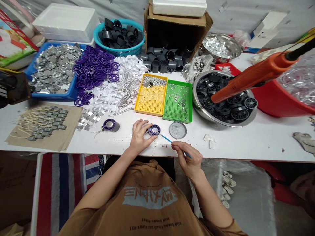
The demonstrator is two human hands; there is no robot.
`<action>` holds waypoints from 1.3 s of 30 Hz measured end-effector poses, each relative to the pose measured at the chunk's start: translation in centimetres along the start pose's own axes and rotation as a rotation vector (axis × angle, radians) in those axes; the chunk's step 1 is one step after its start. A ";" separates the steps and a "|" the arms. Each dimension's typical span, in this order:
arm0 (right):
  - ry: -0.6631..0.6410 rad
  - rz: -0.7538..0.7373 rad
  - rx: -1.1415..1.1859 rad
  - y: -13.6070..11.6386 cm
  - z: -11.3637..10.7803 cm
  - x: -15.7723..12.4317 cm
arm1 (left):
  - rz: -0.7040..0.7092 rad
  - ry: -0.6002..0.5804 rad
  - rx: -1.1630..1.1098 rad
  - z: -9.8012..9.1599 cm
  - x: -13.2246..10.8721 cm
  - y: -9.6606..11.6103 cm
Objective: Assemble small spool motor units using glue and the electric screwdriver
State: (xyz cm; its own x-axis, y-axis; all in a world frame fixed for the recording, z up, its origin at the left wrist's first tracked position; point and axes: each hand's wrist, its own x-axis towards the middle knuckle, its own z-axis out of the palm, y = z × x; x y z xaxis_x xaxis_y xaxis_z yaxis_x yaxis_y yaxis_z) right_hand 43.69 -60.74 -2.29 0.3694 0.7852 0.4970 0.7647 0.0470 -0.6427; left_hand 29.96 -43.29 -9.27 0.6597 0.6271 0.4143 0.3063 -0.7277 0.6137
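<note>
My left hand (139, 135) rests on the white table top (231, 139) and grips a small purple plastic ring (154, 130) at its rim. My right hand (187, 158) pinches a thin blue stick (165, 137), whose tip reaches into the ring. To the right of the ring sits a round dish of silvery paste (177, 130), apart from both hands. Left of my left hand, a purple ring on a grey cylinder (111, 125) lies on its side.
Behind my hands stand a yellow perforated tray (151, 98) and a green one (177, 101). Black wheels fill a steel bowl (209, 113), under an orange-handled tool (251, 78). Purple rings and white pieces lie further left. The table's front edge runs just below my hands.
</note>
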 end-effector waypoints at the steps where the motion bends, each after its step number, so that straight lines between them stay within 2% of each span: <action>1: 0.003 0.004 -0.002 0.0 0.0 -0.1 | 0.001 -0.001 -0.001 0.0 0.0 0.0; 8: 0.029 0.062 0.051 0.4 0.2 -0.7 | -0.005 -0.003 0.002 0.0 0.0 -0.1; 14: 0.143 0.134 0.248 0.7 -0.2 -1.1 | 0.005 0.000 0.000 0.1 0.0 -0.1; 19: 0.181 0.174 0.303 0.7 -0.1 -0.8 | -0.006 0.000 0.011 0.1 -0.2 0.0; 21: 0.280 0.273 0.325 1.3 -0.1 -0.9 | -0.013 -0.001 0.018 0.1 -0.2 0.1; 25: 0.646 0.556 0.390 3.9 -0.1 -2.0 | -0.005 0.024 0.009 0.2 -0.2 0.3; 27: 0.727 0.656 0.391 5.6 0.1 -2.8 | -0.006 0.034 0.006 0.3 -0.2 0.4; 30: 0.731 0.773 0.402 7.7 0.8 -3.7 | -0.015 0.039 0.011 0.4 -0.1 0.4; 34: 0.694 0.949 0.627 9.1 0.8 -3.9 | -0.019 0.034 0.020 0.4 -0.2 0.5; 36: 0.622 1.007 0.759 9.2 0.2 -4.0 | -0.025 0.030 0.022 0.5 -0.1 0.5; 39: 0.406 1.080 0.823 8.8 -0.8 -4.8 | -0.022 0.017 0.010 0.3 0.1 0.7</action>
State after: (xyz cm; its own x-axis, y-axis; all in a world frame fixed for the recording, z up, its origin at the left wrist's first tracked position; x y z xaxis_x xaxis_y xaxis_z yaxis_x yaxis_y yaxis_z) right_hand 49.06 -64.54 -9.86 0.7974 0.4428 -0.4099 -0.4565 -0.0014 -0.8897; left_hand 30.47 -43.85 -8.96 0.6412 0.6472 0.4122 0.3273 -0.7165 0.6160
